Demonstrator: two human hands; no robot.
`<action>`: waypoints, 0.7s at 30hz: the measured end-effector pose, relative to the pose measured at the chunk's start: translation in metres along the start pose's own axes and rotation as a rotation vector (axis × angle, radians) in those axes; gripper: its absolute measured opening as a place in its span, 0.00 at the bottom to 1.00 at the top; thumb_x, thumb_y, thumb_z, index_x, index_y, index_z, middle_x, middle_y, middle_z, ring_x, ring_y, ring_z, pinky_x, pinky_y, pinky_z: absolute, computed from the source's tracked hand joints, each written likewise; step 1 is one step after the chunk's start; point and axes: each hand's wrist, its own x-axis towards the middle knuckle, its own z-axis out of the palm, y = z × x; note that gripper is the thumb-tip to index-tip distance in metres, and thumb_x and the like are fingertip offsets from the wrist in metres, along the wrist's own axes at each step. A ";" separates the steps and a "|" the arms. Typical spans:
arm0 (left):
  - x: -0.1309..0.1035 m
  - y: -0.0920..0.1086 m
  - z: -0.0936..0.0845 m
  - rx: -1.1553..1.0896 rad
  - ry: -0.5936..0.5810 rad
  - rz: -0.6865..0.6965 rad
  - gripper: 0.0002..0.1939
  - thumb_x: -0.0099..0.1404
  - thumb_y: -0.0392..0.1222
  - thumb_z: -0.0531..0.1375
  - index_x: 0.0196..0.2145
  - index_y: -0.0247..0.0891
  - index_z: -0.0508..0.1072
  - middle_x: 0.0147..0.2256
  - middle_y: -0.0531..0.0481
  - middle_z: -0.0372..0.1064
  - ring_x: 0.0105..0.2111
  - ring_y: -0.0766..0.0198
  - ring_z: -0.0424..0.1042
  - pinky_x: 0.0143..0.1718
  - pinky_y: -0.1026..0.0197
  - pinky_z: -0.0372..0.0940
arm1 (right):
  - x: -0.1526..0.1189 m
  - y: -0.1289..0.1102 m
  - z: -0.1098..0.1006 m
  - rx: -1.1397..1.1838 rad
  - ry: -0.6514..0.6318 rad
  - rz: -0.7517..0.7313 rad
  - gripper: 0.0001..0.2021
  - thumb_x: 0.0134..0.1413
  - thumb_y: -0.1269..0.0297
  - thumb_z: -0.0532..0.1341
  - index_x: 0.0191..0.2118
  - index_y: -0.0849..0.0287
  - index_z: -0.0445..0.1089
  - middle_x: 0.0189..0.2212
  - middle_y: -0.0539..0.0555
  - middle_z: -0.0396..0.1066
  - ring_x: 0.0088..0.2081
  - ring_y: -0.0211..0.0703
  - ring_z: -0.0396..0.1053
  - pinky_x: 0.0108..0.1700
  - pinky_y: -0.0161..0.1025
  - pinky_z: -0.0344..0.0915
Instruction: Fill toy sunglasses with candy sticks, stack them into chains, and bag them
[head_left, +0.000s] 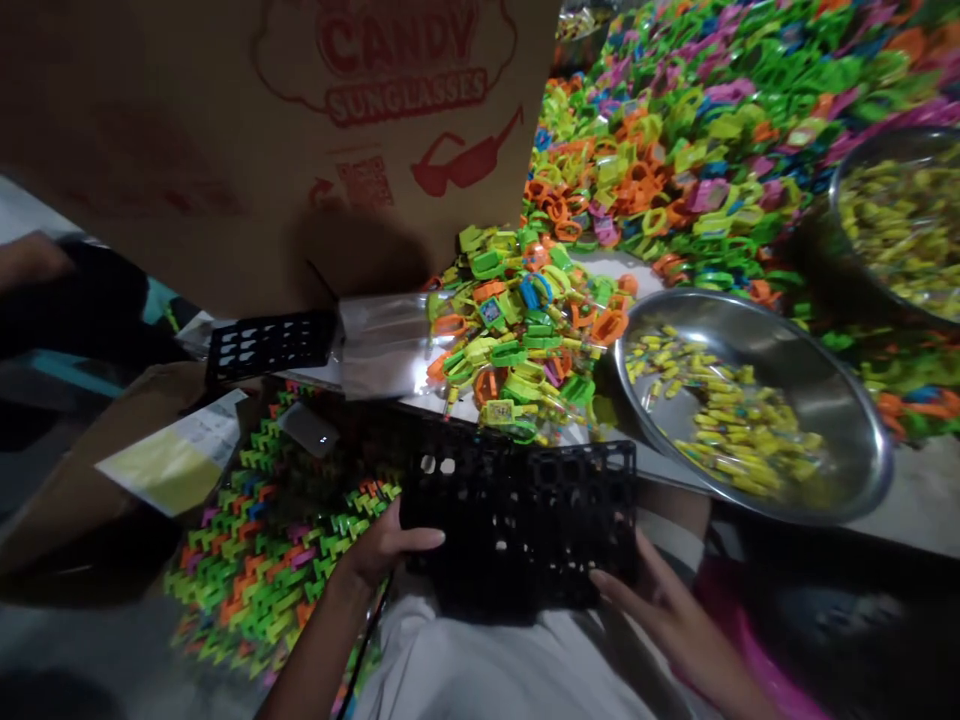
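Observation:
A black plastic tray with rows of holes [517,520] is held level above my lap. My left hand [394,540] grips its left end, thumb on top and fingers hidden beneath. At the right end my right hand [645,585] has its thumb over the near edge, the other fingers along the side and under. Just beyond the tray lies a pile of colourful toy watches [517,330] on a white surface. To the right of that pile, a steel bowl [832,400] contains small yellow-capped tubes [742,420].
A large cardboard box [225,130] stands at the back left. Another black holed tray [270,345] lies beside a clear plastic bag [390,340]. Many toy watches [675,150] are heaped behind. A second bowl [836,190] sits far right. A person's arm [34,262] shows at left.

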 end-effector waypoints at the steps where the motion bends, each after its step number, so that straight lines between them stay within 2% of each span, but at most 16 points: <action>1: 0.001 0.001 0.000 0.007 -0.007 -0.008 0.43 0.39 0.42 0.82 0.55 0.38 0.78 0.49 0.39 0.85 0.52 0.39 0.82 0.55 0.46 0.77 | -0.001 -0.002 0.001 -0.003 0.001 -0.002 0.36 0.59 0.40 0.72 0.68 0.47 0.71 0.69 0.55 0.71 0.73 0.60 0.63 0.73 0.56 0.63; 4: 0.004 0.003 -0.001 0.039 -0.043 -0.014 0.38 0.41 0.43 0.81 0.52 0.37 0.81 0.46 0.39 0.85 0.51 0.37 0.83 0.53 0.46 0.78 | -0.003 -0.009 0.007 0.049 0.049 -0.029 0.33 0.60 0.42 0.72 0.66 0.47 0.72 0.67 0.56 0.73 0.70 0.60 0.68 0.70 0.57 0.68; 8: 0.007 0.002 -0.003 0.073 -0.075 -0.011 0.36 0.45 0.45 0.80 0.53 0.36 0.82 0.46 0.38 0.85 0.50 0.37 0.83 0.53 0.46 0.78 | -0.007 -0.003 0.013 0.307 0.134 0.006 0.25 0.62 0.47 0.72 0.61 0.45 0.72 0.60 0.57 0.78 0.59 0.58 0.77 0.61 0.55 0.76; 10: 0.007 0.001 -0.003 0.079 -0.059 -0.008 0.37 0.45 0.45 0.79 0.54 0.36 0.82 0.46 0.38 0.85 0.50 0.36 0.83 0.53 0.46 0.79 | -0.007 0.005 0.013 0.435 0.126 0.042 0.23 0.55 0.45 0.76 0.51 0.46 0.74 0.59 0.57 0.78 0.56 0.59 0.79 0.57 0.56 0.78; 12: 0.007 0.001 -0.004 0.074 -0.036 -0.003 0.36 0.44 0.44 0.80 0.53 0.36 0.83 0.46 0.39 0.86 0.51 0.36 0.83 0.52 0.47 0.79 | -0.006 0.009 0.011 0.490 0.085 0.051 0.24 0.45 0.44 0.80 0.39 0.50 0.72 0.60 0.58 0.77 0.55 0.62 0.79 0.52 0.55 0.79; 15: 0.007 0.001 -0.005 0.076 -0.024 -0.016 0.33 0.44 0.44 0.80 0.49 0.37 0.84 0.45 0.39 0.86 0.50 0.37 0.83 0.49 0.49 0.79 | -0.005 0.008 0.005 0.454 0.059 0.064 0.24 0.44 0.40 0.78 0.35 0.49 0.70 0.63 0.59 0.74 0.53 0.64 0.79 0.46 0.51 0.79; 18: 0.008 0.002 -0.005 0.087 0.000 -0.037 0.30 0.43 0.44 0.80 0.45 0.37 0.84 0.42 0.41 0.86 0.46 0.39 0.84 0.45 0.51 0.79 | -0.006 0.005 0.003 0.413 0.025 0.058 0.26 0.47 0.34 0.74 0.32 0.50 0.69 0.59 0.60 0.76 0.54 0.65 0.78 0.47 0.51 0.77; 21: 0.009 0.004 -0.003 0.082 0.032 -0.044 0.29 0.40 0.43 0.81 0.42 0.37 0.83 0.41 0.41 0.86 0.43 0.40 0.85 0.41 0.53 0.79 | -0.009 0.010 0.004 0.398 -0.072 0.067 0.27 0.49 0.33 0.72 0.31 0.52 0.69 0.54 0.60 0.80 0.56 0.66 0.77 0.56 0.57 0.74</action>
